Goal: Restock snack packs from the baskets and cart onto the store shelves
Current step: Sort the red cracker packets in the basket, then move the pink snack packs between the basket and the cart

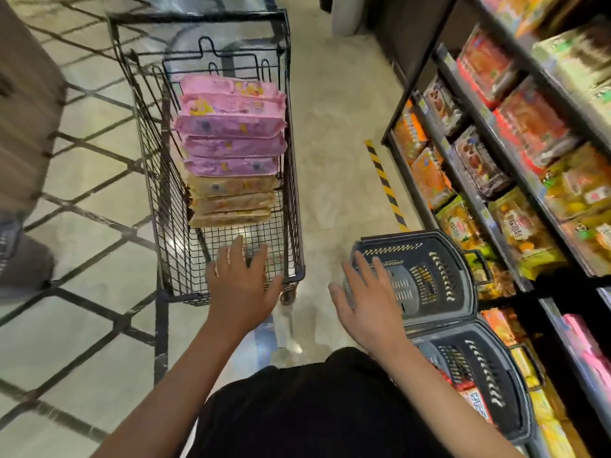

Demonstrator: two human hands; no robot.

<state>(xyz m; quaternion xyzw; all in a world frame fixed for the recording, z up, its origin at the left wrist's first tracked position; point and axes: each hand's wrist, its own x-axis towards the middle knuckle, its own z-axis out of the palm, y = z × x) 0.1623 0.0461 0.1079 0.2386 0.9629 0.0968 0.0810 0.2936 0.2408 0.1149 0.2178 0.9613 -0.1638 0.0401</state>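
Head: marbled floor (99,200), stocked shelves (496,180).

A pale, glossy tiled floor (99,180) with dark lines forming a diamond pattern covers the left side, giving way to a plain beige floor strip (334,133) down the aisle. A yellow-and-black striped hazard tape (385,185) runs along the floor just beside the foot of the shelving. At the far left stands a blurred brown box-like block (26,104), with a grey shape (23,259) beneath it that cannot be made out. At the top, a white rounded object (347,14) sits on the floor.
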